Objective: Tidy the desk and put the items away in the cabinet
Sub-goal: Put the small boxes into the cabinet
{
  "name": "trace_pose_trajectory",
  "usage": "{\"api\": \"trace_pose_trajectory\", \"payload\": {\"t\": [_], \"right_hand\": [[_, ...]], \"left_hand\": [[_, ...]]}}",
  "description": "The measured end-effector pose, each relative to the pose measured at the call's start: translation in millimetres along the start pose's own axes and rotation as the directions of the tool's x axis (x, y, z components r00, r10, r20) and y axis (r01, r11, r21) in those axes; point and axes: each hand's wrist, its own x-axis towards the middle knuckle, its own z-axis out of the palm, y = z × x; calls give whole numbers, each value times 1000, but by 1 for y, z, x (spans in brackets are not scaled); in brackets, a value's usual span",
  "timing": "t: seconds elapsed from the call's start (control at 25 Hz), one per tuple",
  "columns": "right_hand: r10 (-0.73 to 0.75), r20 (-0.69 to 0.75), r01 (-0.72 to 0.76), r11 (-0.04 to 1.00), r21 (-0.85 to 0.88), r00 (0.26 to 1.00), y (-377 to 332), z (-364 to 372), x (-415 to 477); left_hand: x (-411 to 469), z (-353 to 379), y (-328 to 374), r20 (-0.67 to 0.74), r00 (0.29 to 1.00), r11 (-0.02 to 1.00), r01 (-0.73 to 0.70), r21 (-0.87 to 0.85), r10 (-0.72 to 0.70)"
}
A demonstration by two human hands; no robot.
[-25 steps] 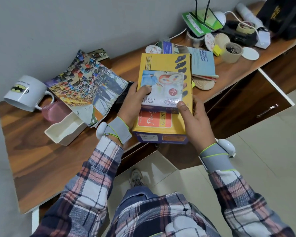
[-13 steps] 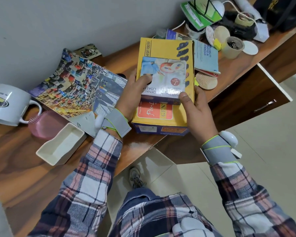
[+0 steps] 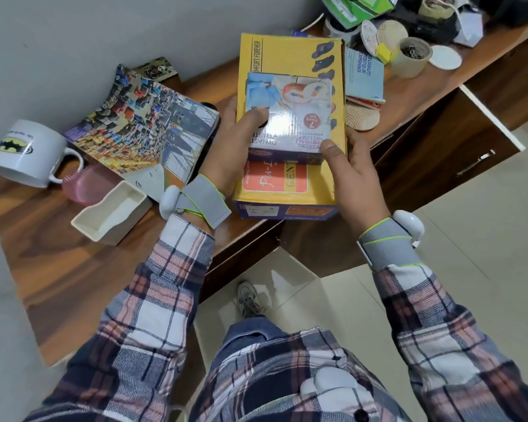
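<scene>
Head view: you clamp box [image 3: 287, 53], left hand [image 3: 226, 153] at 9 o'clock, right hand [image 3: 357, 178] at 3, thumbs pinning carton [image 3: 296, 117] atop, likely for one carry.

You have brought the yellow shoe box [image 3: 290, 53], with the coaster box [image 3: 299, 114] on its lid, up and nearer to your head. The stack now fills more of the view than a second ago. Whether it has cleared the desk [image 3: 58, 254] cannot be told. Its far end now hides the small white disc and most of the dark blue book that showed behind it, and covers more of the blue booklet [image 3: 365, 76]. Your left hand [image 3: 229, 147] and right hand [image 3: 357, 175] have come up with it. Your view has dipped: the green packet [image 3: 357, 7] is now cut by the top edge. The Batman mug [image 3: 28, 153], half out of view half a second ago, is back in full.
</scene>
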Motion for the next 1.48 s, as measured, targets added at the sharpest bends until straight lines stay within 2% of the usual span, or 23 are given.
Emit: {"api": "trace_pose_trajectory", "payload": {"t": [0.44, 0.68, 1.04, 1.2, 1.48], "right_hand": [[24, -15, -23, 995, 96, 1000, 40, -115, -59], [59, -98, -50, 995, 87, 993, 65, -179, -73], [110, -250, -83, 990, 118, 962, 79, -254, -19], [124, -261, -98, 989, 112, 957, 80, -273, 19], [165, -227, -136, 981, 138, 960, 87, -307, 83]], "left_hand": [[-91, 118, -25, 18, 1000, 996, -24, 85, 23], [-107, 185, -49, 77, 997, 996, 6, 84, -12], [-36, 271, -77, 207, 978, 994, 14, 106, -35], [2, 297, -85, 216, 975, 997, 29, 69, -43], [58, 340, -88, 194, 979, 993, 39, 114, -61]]}}
